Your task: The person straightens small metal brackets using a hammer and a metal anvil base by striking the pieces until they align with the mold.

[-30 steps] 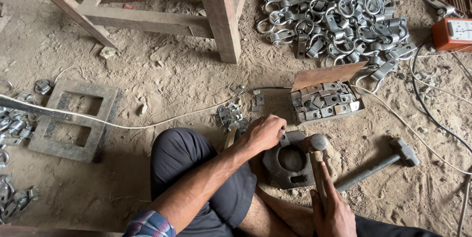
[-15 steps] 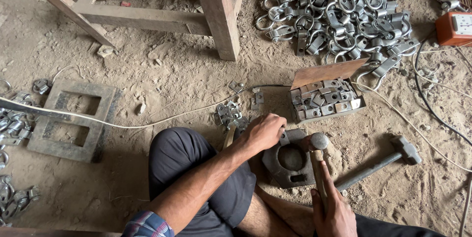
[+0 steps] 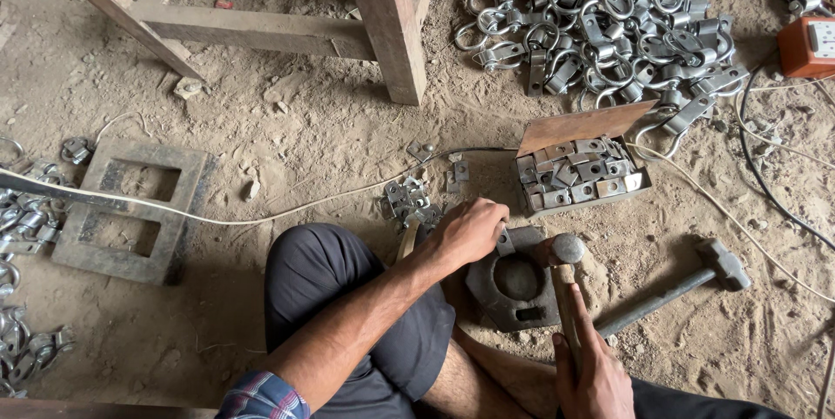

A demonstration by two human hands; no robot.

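I sit on a sandy floor with a dark iron block point(image 3: 513, 293) between my legs. My left hand point(image 3: 470, 229) rests closed on the block's upper left corner, pinching a small metal piece that is mostly hidden under the fingers. My right hand point(image 3: 596, 375) grips the wooden handle of a round-headed hammer point(image 3: 568, 249), whose head hovers at the block's right edge. A few small metal clips point(image 3: 409, 202) lie just left of my left hand.
An open cardboard box of small metal plates point(image 3: 578, 177) sits behind the block. A second hammer point(image 3: 696, 276) lies to the right. A heap of metal clamps point(image 3: 600, 23), wooden table legs point(image 3: 387, 28), a square iron frame point(image 3: 130, 210), a white cable point(image 3: 261, 215) and an orange box point(image 3: 809, 45) surround me.
Both hands stay almost still on the block and hammer; the view has shifted slightly.
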